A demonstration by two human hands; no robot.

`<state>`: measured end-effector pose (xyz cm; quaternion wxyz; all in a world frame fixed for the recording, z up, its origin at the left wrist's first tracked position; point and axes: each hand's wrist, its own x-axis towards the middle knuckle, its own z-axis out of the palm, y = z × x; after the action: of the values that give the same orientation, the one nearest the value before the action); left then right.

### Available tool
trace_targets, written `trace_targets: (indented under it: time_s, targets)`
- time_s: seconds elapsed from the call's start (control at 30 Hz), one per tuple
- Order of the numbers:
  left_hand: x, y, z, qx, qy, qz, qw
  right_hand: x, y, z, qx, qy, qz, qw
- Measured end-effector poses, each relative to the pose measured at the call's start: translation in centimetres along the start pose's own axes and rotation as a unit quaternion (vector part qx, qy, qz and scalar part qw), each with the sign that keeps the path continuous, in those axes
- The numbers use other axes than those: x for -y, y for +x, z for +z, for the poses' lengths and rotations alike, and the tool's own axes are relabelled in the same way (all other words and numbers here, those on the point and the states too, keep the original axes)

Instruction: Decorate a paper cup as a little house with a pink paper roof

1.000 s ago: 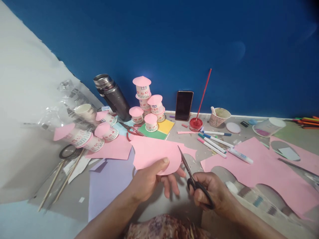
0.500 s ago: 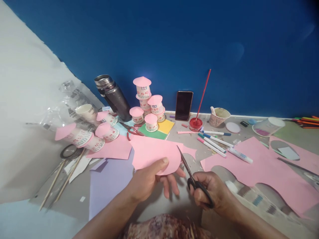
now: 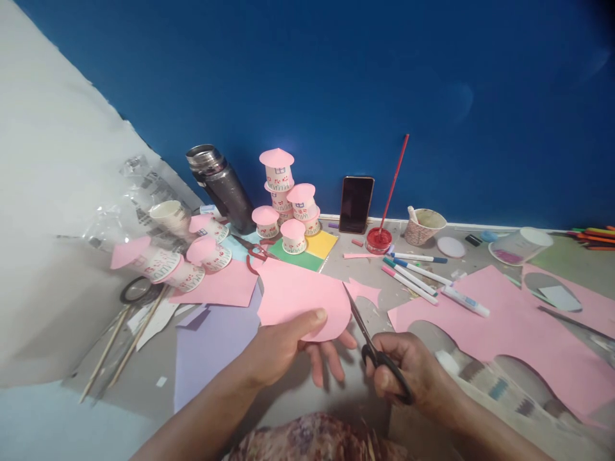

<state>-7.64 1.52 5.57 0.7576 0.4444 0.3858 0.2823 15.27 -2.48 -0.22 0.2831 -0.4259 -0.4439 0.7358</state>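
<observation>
A sheet of pink paper (image 3: pixel 298 291) with a rounded cut edge lies across my left hand (image 3: pixel 288 342). My left thumb presses on top of it, and the other fingers spread out underneath. In my right hand (image 3: pixel 403 368) is a pair of black-handled scissors (image 3: pixel 369 342), fingers in the loops. The blades look closed or nearly so, their tips at the paper's right edge. Just beyond that edge, a pink offcut (image 3: pixel 364 292) lies on the table. Behind the paper stand decorated paper-cup towers (image 3: pixel 277 176) with pink cone roofs.
A dark flask (image 3: pixel 225 195), a phone (image 3: pixel 356 205) and a red pot (image 3: pixel 379 241) with a stick stand along the wall. Several markers (image 3: pixel 413 282) and a large cut pink sheet (image 3: pixel 490 314) lie right. Red-handled scissors (image 3: pixel 262 253) and fallen cup towers (image 3: pixel 166 266) are left.
The pink paper's left part has swung slightly, and a strip of its right upper edge now looks separate. The view has shifted a little; both hands keep their holds.
</observation>
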Motion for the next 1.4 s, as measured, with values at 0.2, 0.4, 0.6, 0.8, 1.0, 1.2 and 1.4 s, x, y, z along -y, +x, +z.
trace_targets:
  time_s: [0.2, 0.4, 0.6, 0.8, 1.0, 1.2, 1.4]
  targets:
    - [0.1, -0.1, -0.5, 0.004, 0.019, -0.003, 1.000, -0.2, 0.0, 0.0, -0.002, 0.009, -0.002, 1.000]
    - [-0.2, -0.2, -0.5, 0.020, 0.024, -0.004, 1.000, -0.8, 0.1, 0.1, -0.009, 0.050, 0.009, 0.999]
    - [-0.3, -0.1, -0.5, 0.025, 0.003, -0.009, 1.000, -1.2, 0.1, 0.1, -0.021, 0.060, 0.018, 0.998]
    - [-0.1, -0.2, -1.0, 0.033, 0.007, -0.018, 0.999, 0.1, 0.0, 0.3, -0.006, 0.036, 0.035, 0.999]
    - [-0.5, -0.3, -1.4, 0.066, 0.022, -0.039, 0.997, 0.4, -0.1, 0.1, 0.007, 0.018, 0.015, 1.000]
    - [-1.6, -0.4, -1.1, 0.068, 0.034, -0.044, 0.996, 0.5, -0.3, -0.1, 0.025, 0.012, 0.011, 1.000]
    - [-2.3, -0.7, -1.2, 0.076, 0.070, -0.045, 0.994, 0.2, -0.2, -0.2, 0.025, 0.025, 0.012, 0.999]
